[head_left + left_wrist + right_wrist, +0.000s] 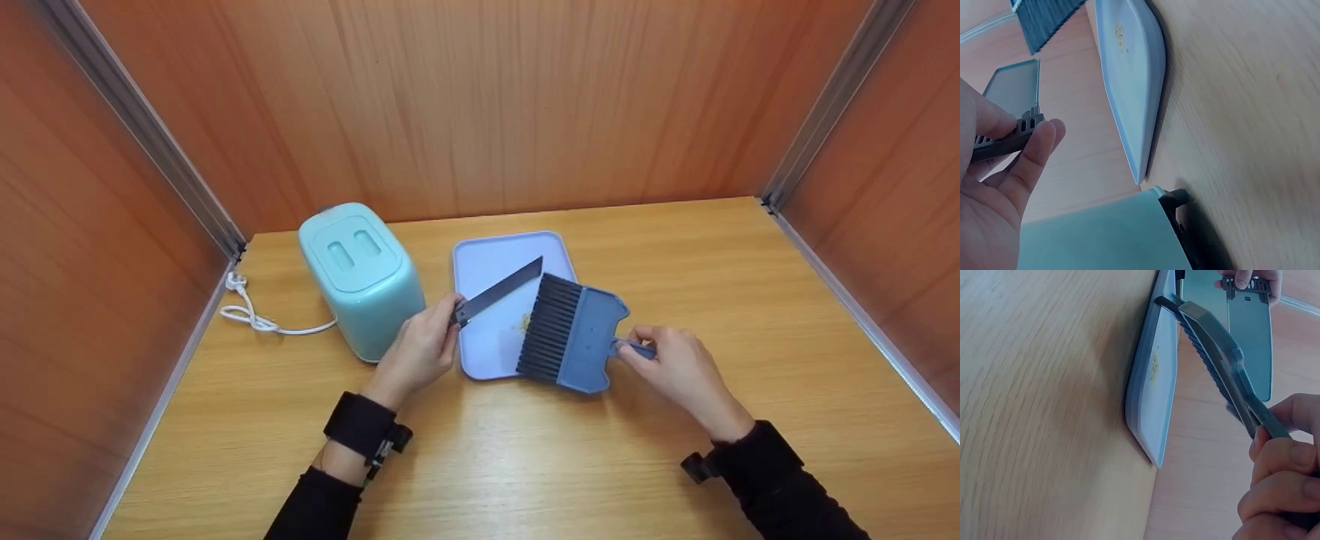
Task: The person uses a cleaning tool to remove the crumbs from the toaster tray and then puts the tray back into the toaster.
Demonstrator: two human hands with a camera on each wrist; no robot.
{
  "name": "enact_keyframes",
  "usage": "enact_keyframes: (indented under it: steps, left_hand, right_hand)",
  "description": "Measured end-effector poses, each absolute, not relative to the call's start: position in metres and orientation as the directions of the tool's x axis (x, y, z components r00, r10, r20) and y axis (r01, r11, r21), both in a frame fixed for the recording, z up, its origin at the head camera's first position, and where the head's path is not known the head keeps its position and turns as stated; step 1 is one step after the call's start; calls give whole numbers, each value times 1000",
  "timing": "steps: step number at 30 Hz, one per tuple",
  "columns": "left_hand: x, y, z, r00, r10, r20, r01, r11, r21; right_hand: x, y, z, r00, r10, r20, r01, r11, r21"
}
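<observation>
My left hand (417,346) pinches one end of a dark, flat crumb tray (501,291), its slotted grip between thumb and fingers in the left wrist view. This crumb tray is held tilted above a lavender serving tray (487,259). In my right hand (684,371) is the handle of a blue-grey brush (592,337) with dark bristles. The bristles overlap the serving tray's right side in the head view, with their upper corner close to the crumb tray's far end. Yellowish crumbs (1154,367) lie on the serving tray, partly hidden by the bristles in the head view.
A mint-green toaster (386,300) with a lidded top stands just left of the serving tray, close by my left hand. Its white cord (296,331) and plug (236,283) lie on the wooden table (480,465). Wood-grain panels (480,112) enclose the back and both sides.
</observation>
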State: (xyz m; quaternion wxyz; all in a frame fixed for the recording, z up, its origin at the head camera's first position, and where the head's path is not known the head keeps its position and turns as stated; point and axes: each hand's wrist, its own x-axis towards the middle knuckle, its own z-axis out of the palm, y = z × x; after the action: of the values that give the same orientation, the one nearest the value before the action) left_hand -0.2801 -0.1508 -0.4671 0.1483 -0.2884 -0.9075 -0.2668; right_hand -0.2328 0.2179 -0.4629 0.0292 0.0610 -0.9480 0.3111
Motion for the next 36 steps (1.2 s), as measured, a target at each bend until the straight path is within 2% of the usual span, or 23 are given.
enact_keyframes:
  steps: [9,20,28,36]
  left_hand:
    - [-278,-148,-468,-756,464,461,635,693,342]
    - [-277,-148,-469,-705,467,534,667,692,276]
    - [-279,-149,-471,-708,461,535,653,715,250]
    - [-278,-148,-472,-711,470,523,645,732,218]
  right_hand:
    - [-234,216,-464,-987,-84,137,-151,784,-603]
    - [-237,215,-469,-991,-130,29,-118,759,-640]
    - [-230,215,-463,-990,-137,27,-117,702,-703]
    - [-233,214,-464,-994,-101,36,-98,717,-691]
